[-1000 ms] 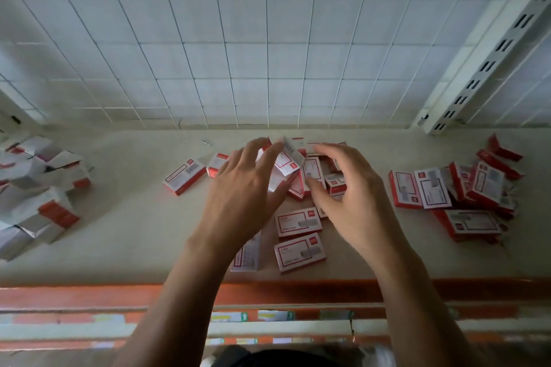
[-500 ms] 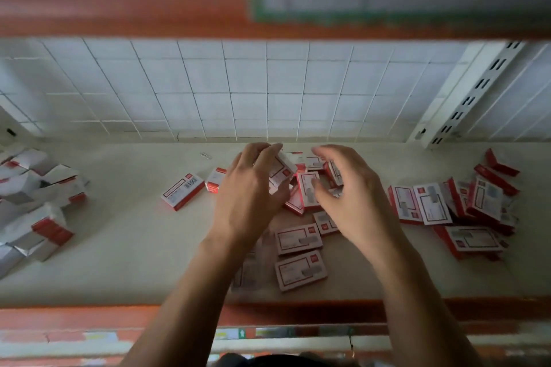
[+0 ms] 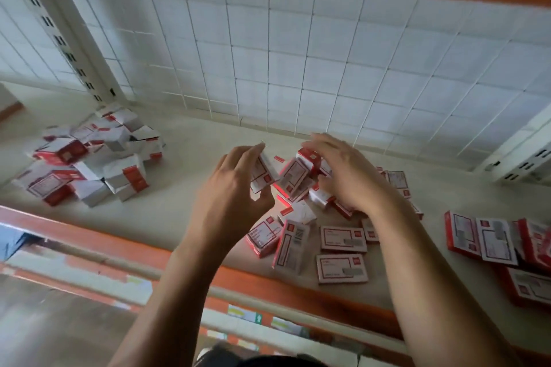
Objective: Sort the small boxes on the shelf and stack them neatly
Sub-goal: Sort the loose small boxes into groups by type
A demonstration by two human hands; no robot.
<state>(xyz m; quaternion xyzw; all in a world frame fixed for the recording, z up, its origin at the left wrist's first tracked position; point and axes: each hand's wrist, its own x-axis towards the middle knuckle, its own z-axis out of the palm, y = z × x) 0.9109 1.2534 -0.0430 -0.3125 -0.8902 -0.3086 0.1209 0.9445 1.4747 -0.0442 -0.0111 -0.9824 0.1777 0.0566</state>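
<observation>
Keeping one small red-and-white cardboard box (image 3: 261,173) pinched, the left hand (image 3: 229,191) sorts on; right hand (image 3: 348,176) fingers curl, grip unclear; nothing stacked.

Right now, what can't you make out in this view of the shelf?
Head view only:
- Whether the right hand grips anything: its own back hides the fingertips.
- Middle heap: partly covered by both hands.
- Print on the box the left hand pinches: blurred.
- Right group: cut off by the frame's right edge.
- Left pile: motion blur, uncountable.
</observation>
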